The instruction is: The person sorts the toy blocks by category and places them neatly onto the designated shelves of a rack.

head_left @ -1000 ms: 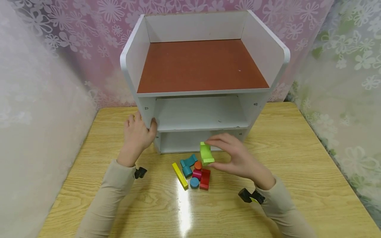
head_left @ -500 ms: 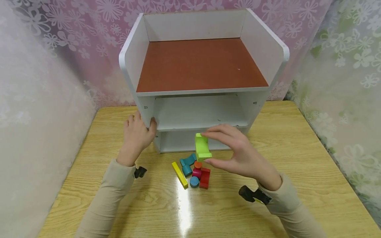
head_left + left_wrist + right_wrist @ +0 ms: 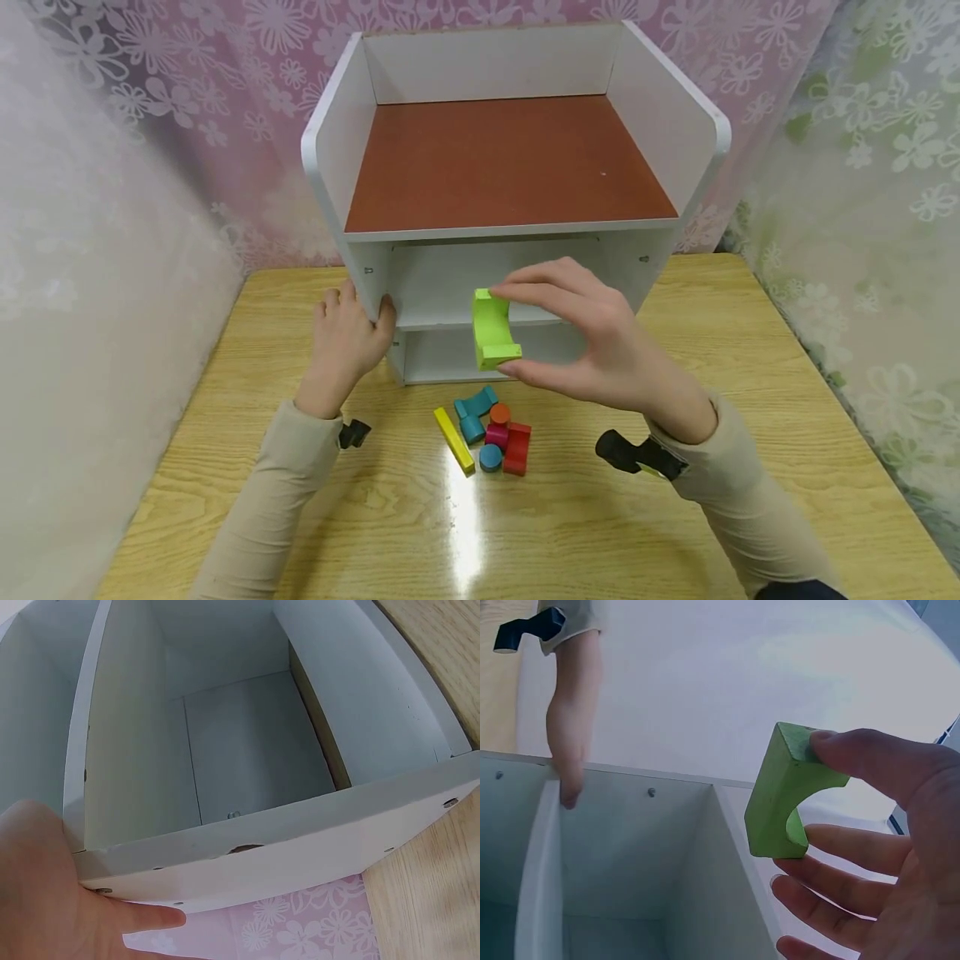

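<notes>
My right hand (image 3: 600, 342) pinches a lime-green arch block (image 3: 491, 325) by its two ends, thumb at one and fingertips at the other. It is held up in front of the white shelf unit (image 3: 510, 167), level with the edge of the middle shelf. The curved cut-out of the green block (image 3: 772, 802) faces my palm in the right wrist view. My left hand (image 3: 341, 337) grips the unit's left side panel, thumb on the inner side and fingers round the outer side. In the left wrist view, part of the left hand (image 3: 45, 885) lies against the panel edge.
On the wooden table (image 3: 360, 517) before the unit lie a yellow bar (image 3: 454, 442), a teal arch block (image 3: 477, 403), a red block (image 3: 517, 450) and several small cylinders, including a blue one (image 3: 491, 457). Flowered curtains (image 3: 285, 100) hang behind and beside the table.
My right hand has lifted the green block from just above the other blocks, up and slightly left, to the height of the middle shelf. My left hand stays on the side panel.
</notes>
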`<action>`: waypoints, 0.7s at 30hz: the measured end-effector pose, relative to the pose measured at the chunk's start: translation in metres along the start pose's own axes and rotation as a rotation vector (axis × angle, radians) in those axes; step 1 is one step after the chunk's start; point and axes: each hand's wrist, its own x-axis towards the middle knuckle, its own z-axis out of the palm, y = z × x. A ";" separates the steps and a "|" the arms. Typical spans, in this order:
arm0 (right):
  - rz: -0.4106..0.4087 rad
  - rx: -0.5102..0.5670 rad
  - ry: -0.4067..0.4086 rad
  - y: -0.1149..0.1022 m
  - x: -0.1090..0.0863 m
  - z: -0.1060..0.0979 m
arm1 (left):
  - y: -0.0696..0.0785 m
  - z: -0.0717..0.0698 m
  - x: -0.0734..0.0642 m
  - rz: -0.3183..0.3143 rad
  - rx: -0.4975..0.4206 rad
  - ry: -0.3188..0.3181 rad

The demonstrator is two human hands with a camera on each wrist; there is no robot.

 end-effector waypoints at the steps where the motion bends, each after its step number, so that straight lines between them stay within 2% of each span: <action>1: 0.000 -0.003 -0.001 -0.001 0.003 -0.001 | 0.000 0.000 0.000 -0.001 0.001 -0.002; 12: -0.042 -0.020 0.000 0.002 0.047 -0.016 | -0.001 0.001 0.000 -0.007 0.007 -0.010; 21: 0.048 -0.038 -0.013 0.014 0.083 -0.028 | -0.001 0.001 0.001 -0.008 0.003 -0.014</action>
